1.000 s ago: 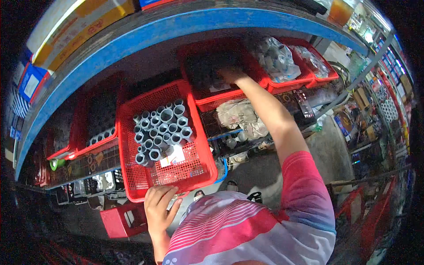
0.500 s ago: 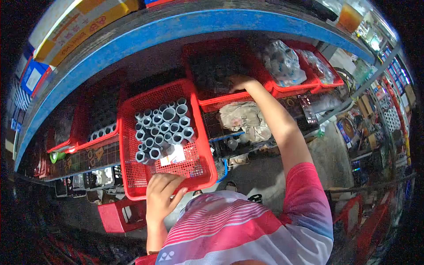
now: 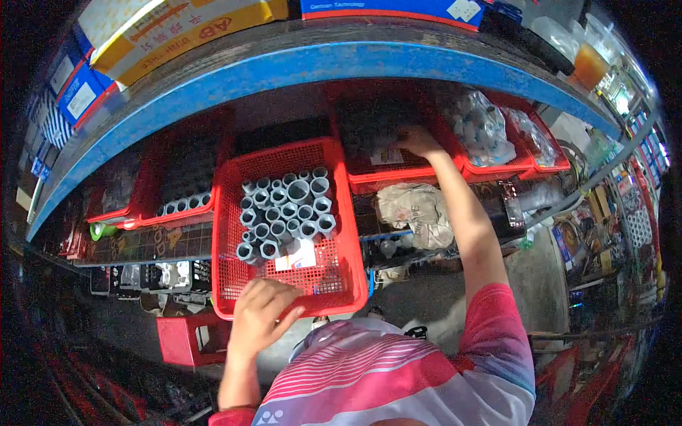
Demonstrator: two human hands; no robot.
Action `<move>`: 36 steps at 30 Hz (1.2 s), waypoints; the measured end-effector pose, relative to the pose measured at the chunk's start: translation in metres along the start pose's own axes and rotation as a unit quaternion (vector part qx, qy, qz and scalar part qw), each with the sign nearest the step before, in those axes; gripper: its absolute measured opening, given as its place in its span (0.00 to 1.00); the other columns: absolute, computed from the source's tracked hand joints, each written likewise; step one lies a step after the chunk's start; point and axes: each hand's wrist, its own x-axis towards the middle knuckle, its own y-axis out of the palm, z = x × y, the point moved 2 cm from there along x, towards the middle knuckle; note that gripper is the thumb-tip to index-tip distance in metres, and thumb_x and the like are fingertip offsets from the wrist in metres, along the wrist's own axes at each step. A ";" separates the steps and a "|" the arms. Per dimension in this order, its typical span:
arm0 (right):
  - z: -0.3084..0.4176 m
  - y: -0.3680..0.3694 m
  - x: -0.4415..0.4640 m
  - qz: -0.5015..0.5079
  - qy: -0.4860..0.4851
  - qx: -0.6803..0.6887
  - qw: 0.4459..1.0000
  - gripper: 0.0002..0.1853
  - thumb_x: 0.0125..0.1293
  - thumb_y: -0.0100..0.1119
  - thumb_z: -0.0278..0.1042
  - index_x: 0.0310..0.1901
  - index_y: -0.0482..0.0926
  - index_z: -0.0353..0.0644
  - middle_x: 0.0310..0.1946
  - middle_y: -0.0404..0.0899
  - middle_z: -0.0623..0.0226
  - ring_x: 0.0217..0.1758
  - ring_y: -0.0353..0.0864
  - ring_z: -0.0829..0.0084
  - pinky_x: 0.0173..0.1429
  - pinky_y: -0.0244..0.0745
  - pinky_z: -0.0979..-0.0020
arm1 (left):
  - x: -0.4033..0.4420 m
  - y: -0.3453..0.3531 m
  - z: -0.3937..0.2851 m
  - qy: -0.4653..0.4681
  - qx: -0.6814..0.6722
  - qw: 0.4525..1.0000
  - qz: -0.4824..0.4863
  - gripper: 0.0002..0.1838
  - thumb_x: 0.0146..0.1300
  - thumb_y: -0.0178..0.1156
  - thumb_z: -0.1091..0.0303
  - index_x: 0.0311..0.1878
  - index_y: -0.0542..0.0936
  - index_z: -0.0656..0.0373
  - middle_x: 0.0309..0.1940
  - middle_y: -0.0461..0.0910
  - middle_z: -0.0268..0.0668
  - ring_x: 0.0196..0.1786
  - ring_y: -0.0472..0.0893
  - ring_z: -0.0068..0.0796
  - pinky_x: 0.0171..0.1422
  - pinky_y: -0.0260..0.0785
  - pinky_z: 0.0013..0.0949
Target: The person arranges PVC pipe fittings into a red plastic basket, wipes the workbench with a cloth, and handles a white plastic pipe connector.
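A red mesh basket sits in front of me, holding several grey plastic pipe fittings stood on end and a white card. My left hand is at its front rim, fingers loosely bent and thumb apart. Whether it touches the rim I cannot tell. To the right, my right hand reaches into a dark red basket under the shelf. Its fingers are curled in shadow beside a small white label. What they grip, if anything, cannot be made out.
A blue shelf edge runs above the baskets. Plastic bags fill the basket at right, and a printed cloth sack lies below. More fittings sit in a basket at left. A red stool stands on the floor.
The view has shifted, so the baskets sit lower and further right in it. A white label now shows beside my right fingers. My left hand stays near the basket's front rim.
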 end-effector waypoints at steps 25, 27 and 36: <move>0.208 0.015 -0.495 -0.659 0.379 0.154 0.631 0.12 0.56 0.56 0.28 0.43 0.75 0.36 0.31 0.73 0.71 0.32 0.73 0.80 0.37 0.68 0.79 | 0.364 0.325 0.252 0.148 0.149 0.960 0.185 0.23 0.55 0.51 0.67 0.56 0.70 0.59 0.54 0.69 0.53 0.55 0.71 0.49 0.60 0.61 0.46; 0.222 0.025 -0.498 -0.655 0.398 0.151 0.624 0.13 0.55 0.57 0.28 0.42 0.75 0.37 0.29 0.74 0.72 0.31 0.73 0.80 0.37 0.68 0.79 | 0.366 0.319 0.236 0.143 0.114 0.966 0.183 0.22 0.56 0.50 0.67 0.56 0.70 0.60 0.53 0.70 0.53 0.54 0.71 0.50 0.59 0.62 0.45; 0.240 0.037 -0.448 -0.650 0.338 0.195 0.652 0.15 0.57 0.58 0.33 0.45 0.74 0.35 0.38 0.75 0.68 0.39 0.74 0.78 0.40 0.74 0.76 | 0.278 0.187 0.119 0.244 0.003 0.969 -0.026 0.17 0.55 0.55 0.60 0.44 0.77 0.61 0.46 0.75 0.48 0.51 0.72 0.47 0.56 0.64 0.41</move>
